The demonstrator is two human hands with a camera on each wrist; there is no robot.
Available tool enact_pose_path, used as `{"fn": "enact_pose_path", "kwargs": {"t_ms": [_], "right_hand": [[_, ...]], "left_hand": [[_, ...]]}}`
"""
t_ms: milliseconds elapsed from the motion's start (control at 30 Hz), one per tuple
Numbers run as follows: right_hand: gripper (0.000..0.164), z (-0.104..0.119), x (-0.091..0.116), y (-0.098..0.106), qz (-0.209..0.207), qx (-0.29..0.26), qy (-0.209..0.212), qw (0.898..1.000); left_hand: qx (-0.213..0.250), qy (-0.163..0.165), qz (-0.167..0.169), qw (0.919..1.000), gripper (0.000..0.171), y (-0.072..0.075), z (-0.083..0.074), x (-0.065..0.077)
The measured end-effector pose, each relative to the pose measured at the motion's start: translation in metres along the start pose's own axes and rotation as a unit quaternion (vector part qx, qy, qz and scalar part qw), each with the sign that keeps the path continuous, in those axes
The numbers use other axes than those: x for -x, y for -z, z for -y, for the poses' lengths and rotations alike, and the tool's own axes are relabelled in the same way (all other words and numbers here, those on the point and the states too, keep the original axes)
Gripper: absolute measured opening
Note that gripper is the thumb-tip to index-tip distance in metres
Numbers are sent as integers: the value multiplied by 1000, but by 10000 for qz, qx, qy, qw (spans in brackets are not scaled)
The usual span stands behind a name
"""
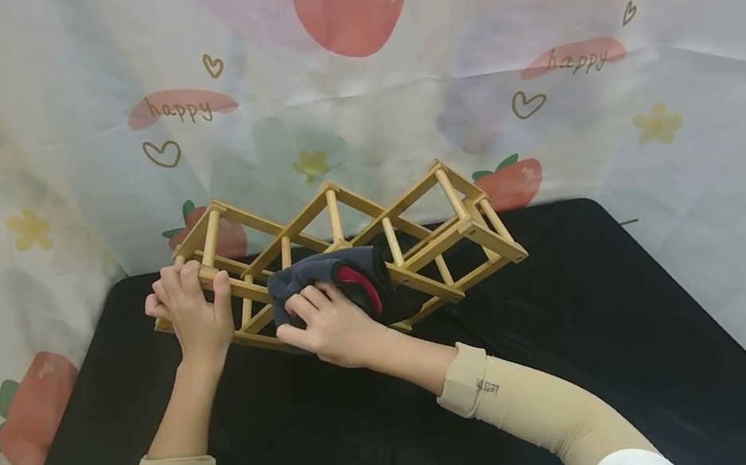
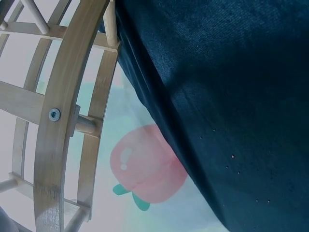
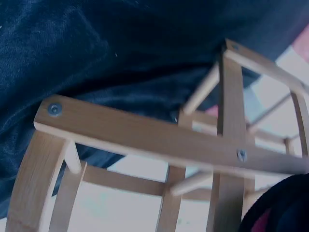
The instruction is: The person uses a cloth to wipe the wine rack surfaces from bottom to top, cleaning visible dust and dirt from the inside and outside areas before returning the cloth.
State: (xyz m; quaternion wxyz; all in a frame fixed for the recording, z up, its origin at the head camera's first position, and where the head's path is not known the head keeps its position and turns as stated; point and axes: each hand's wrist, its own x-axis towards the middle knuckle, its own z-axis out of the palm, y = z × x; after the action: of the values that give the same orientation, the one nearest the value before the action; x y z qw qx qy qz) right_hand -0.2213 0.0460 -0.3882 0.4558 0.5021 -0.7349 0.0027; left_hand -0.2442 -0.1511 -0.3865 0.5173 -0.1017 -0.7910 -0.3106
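A folding wooden rack (image 1: 427, 282) of crossed slats and round dowels stands across the far part of the table. At its left end my left hand (image 1: 200, 318) grips a bar, with fingers over the top and the thumb on the near side. A dark blue cloth (image 1: 299, 269) with a red patch covers part of the rack's middle. My right hand (image 1: 331, 325) grips this cloth against the slats, its fingers curled into the fabric. Close up in the right wrist view, the cloth (image 3: 287, 210) shows at the lower right corner beside a screwed slat (image 3: 135, 135).
A black cloth covers the table (image 1: 388, 431). Behind and at both sides hangs a pale curtain (image 1: 400, 124) printed with fruit, hearts and flowers. In the left wrist view the table edge (image 2: 178, 145) runs close past the rack's slats (image 2: 58, 150).
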Motion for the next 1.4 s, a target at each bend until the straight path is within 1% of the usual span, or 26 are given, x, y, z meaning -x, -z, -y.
{"fn": "enact_pose_path", "kwargs": {"t_ms": [133,267,400,533,633,900,1033,1167,1233,1300,1400], "right_hand": [[23,-6,2,8,-45,-92,-182,9998],[22,-5,2,5,-52,-64,-183,9998],[24,3,1,-6,-57,48,-20,10000],[25,8,-1,-12,-97,187,65,9998],[23,7,-2,-10,-40,231,57,9997],[17,-7,-3,9,17,199,-78,9998],[19,-4,-3,5,142,145,23,9998],[23,3,-3,-5,225,230,148,9994],[24,5,-3,-8,193,288,193,9992],[24,4,-4,-7,180,342,189,9991],[20,-1,-5,1,177,408,137,9989]], "left_hand": [[-22,96,165,9998,58,0,0,1],[-60,132,265,9995,58,0,0,2],[-37,92,184,9998,58,1,0,2],[0,3,17,10000,58,1,0,1],[12,-30,-41,10000,58,1,0,1],[-17,-3,-55,10000,59,1,-1,0],[0,-25,-67,10000,60,0,-1,0],[6,-26,-69,10000,60,0,-1,0],[4,-31,-93,10000,60,0,0,0],[5,-19,-78,10000,61,0,0,0],[-6,-6,-31,10000,60,0,0,0]]}}
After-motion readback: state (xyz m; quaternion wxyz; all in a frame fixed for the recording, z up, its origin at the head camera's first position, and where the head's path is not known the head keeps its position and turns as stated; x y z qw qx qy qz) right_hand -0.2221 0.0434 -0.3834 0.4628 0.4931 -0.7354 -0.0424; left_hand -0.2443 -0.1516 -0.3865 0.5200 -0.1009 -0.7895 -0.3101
